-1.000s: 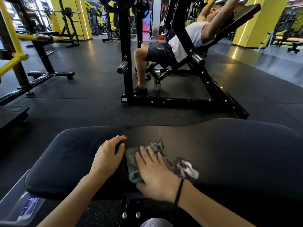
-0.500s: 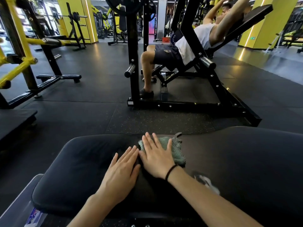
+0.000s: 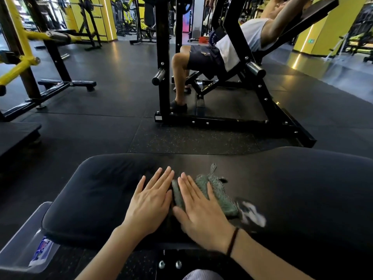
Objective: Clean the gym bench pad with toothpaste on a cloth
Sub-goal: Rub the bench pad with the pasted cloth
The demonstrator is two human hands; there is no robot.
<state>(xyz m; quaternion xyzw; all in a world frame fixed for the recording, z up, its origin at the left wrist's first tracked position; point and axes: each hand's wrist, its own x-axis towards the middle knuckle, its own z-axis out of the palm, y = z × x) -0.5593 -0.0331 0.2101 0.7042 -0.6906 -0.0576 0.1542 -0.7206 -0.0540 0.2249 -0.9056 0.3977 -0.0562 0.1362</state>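
On one bench pad (image 3: 96,195), two flat hands, grips released: left hand (image 3: 150,201) alone, right hand (image 3: 198,215) atop one cloth (image 3: 220,197)

The cloth (image 3: 221,196) lay on the bench pad (image 3: 302,188), partly under the right hand (image 3: 201,217). The left hand (image 3: 149,205) lay flat on the pad just left of the cloth. A smear (image 3: 252,214) sat just right of the cloth. Behind the pad stood an incline press (image 3: 238,110) with a person (image 3: 203,57) on it. A tray (image 3: 20,235) lay below the pad's left end.
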